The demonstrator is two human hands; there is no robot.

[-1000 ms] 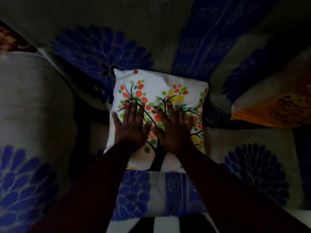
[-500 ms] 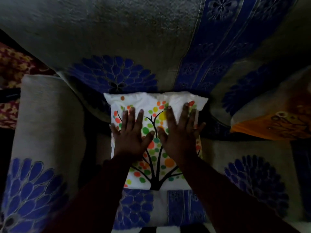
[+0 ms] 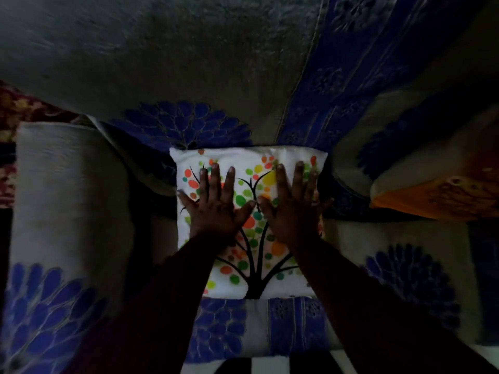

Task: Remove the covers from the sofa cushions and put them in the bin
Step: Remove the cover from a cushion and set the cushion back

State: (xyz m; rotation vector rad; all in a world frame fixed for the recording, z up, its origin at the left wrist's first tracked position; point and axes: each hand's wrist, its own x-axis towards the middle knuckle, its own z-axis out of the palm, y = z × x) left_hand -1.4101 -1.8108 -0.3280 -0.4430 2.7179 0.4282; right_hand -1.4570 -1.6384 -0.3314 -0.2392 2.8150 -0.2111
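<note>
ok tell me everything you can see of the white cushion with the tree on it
The white cushion is square, soft-looking fabric, printed with a black tree and orange, green, yellow and red dots. Its cover looks on. It lies flat on the blue-flowered sofa seat, its far edge at the backrest. The left hand and right hand press flat on it, fingers spread.

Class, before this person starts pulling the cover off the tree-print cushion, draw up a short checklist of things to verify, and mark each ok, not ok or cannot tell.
1. Tree-print cushion lies flat on the sofa seat: ok.
2. Left hand rests flat on it, fingers straight: ok.
3. Right hand likewise: ok.
4. A hand grips the cover's edge: not ok.
5. Zip or opening located: cannot tell.
6. Bin within reach: cannot tell, none in view.
</note>
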